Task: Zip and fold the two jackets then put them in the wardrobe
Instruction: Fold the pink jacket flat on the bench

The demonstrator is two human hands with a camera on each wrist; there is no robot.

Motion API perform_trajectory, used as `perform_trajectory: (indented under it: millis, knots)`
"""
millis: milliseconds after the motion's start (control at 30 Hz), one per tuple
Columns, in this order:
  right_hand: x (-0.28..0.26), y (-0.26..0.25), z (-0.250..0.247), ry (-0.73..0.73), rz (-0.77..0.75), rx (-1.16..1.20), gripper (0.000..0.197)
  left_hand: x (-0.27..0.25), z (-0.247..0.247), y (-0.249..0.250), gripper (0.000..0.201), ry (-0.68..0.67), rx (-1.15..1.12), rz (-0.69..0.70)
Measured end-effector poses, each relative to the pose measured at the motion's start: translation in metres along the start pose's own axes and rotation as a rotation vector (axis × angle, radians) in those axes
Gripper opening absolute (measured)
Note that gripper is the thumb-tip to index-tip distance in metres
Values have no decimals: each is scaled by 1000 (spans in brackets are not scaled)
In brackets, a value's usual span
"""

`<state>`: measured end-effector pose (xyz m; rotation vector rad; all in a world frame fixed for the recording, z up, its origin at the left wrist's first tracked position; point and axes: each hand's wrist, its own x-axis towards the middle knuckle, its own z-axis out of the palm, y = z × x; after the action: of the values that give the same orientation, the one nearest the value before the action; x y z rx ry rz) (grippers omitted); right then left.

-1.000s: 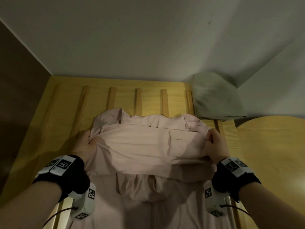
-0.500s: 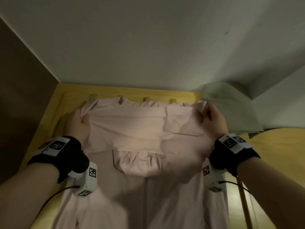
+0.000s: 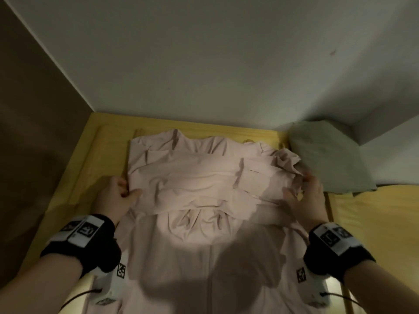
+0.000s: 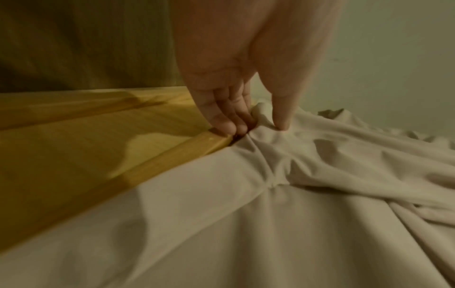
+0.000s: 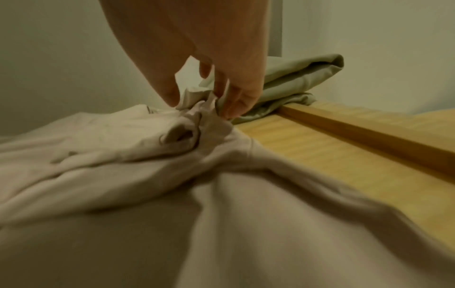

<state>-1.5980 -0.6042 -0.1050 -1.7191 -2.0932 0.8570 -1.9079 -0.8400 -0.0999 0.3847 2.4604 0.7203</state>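
Both hands had drawn back from the far edge of the wooden bed frame [image 3: 108,141], leaving the pink jacket's [image 3: 204,177] hem doubled over its body. I held its left side with my left hand [image 3: 118,196], thumb on top and fingers tucked beneath, and bunched its right side in my right hand [image 3: 308,196], to keep the fold square, I judged. I counted two jackets: the pink one mid-frame, one green jacket [image 3: 326,155] folded at the far right corner.

The pink jacket [image 3: 204,189] is soft, smooth, wrinkly cloth. The green jacket [image 3: 326,159] is matt cloth. The shelf [image 3: 74,182] is smooth yellow wood.
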Motion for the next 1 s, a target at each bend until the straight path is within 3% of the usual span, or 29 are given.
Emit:
perform_trajectory:
  millis: [67,133,233,433,633,800,900,1000]
  knots:
    - [-14,1,1,-119,-16,-241,68,-3,4,-4,32,-35,92,26]
    - [-21,0,2,-275,8,-449,65,-6,6,-9,25,-54,171,40]
    - [-25,3,2,-340,-24,-609,58,-8,8,-17,23,-56,210,57]
    - [-32,2,1,-364,-60,-555,56,-5,3,-27,20,-3,187,-28]
    - [-27,-4,2,-330,-70,-660,56,-6,-5,-28,24,63,255,-41]
    - [-24,-13,4,-360,-67,-650,55,-7,-11,-30,31,10,241,-141]
    - [-25,-19,5,-329,-78,-599,60,-5,-16,-19,30,45,133,-101]
    - [-24,-23,8,-309,-92,-519,65,0,-17,-1,46,14,28,74]
